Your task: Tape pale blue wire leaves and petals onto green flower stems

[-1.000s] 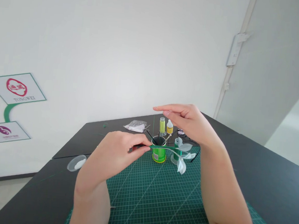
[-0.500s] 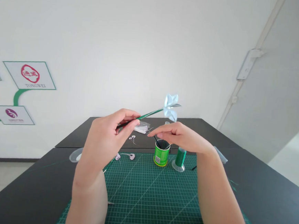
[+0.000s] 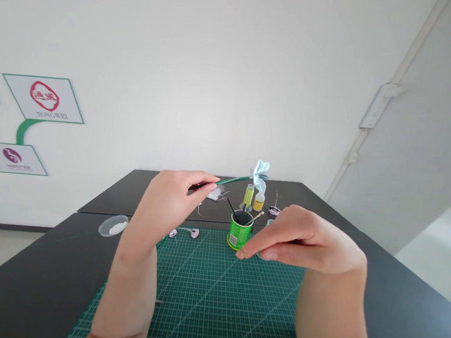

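Note:
My left hand (image 3: pixel 174 199) is closed in a pinch around the dark end of a green-wrapped stem. That stem belongs to an artificial flower (image 3: pixel 260 173) with pale blue petals, held nearly level with its head to the right. Lower down, my right hand (image 3: pixel 302 237) is in front of the spool, its index finger stretched down and left and its thumb apart. I see nothing between those fingers. Beside the fingertips stands a green can (image 3: pixel 239 235) with several thin tools in it. A spool behind my right hand is mostly hidden.
A green cutting mat (image 3: pixel 215 293) covers the front of the black table (image 3: pixel 46 269). On the left is a clear dish (image 3: pixel 113 226) with something white. Behind the can stand a yellow-green spool (image 3: pixel 248 196) and a yellow-labelled bottle (image 3: pixel 259 201). Small white coiled pieces (image 3: pixel 194 233) lie at the mat's back edge.
My right hand has dropped from above the can to low in front of the spool. The flower and left hand have shifted slightly right, the flower head a bit lower. The view has shifted slightly.

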Action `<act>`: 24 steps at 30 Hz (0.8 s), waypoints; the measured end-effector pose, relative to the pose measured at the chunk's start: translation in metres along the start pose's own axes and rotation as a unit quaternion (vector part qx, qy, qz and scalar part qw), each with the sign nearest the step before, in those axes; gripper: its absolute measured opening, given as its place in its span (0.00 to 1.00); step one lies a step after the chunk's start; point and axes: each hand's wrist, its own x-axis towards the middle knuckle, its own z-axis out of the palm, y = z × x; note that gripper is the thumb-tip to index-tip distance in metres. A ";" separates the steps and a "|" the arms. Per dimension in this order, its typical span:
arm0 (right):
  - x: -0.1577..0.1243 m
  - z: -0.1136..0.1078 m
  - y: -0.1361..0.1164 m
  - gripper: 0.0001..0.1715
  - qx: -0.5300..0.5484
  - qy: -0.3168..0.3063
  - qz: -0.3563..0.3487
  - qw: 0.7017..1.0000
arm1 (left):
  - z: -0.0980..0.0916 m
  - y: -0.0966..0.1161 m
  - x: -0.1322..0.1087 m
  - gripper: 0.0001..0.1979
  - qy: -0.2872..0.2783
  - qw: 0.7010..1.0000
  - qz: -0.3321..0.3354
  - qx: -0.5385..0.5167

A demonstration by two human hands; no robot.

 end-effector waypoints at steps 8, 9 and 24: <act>-0.002 0.014 -0.015 0.23 -0.097 0.150 -0.031 0.983 | 0.007 0.008 0.001 0.13 -0.112 0.992 0.032 0.038; -0.004 0.015 -0.016 0.25 -0.109 0.180 -0.022 0.977 | 0.007 0.009 0.001 0.13 -0.127 0.990 0.039 0.044; -0.010 -0.006 0.010 0.19 -0.179 0.293 0.197 0.918 | 0.004 0.019 -0.034 0.12 -0.128 0.963 0.212 0.101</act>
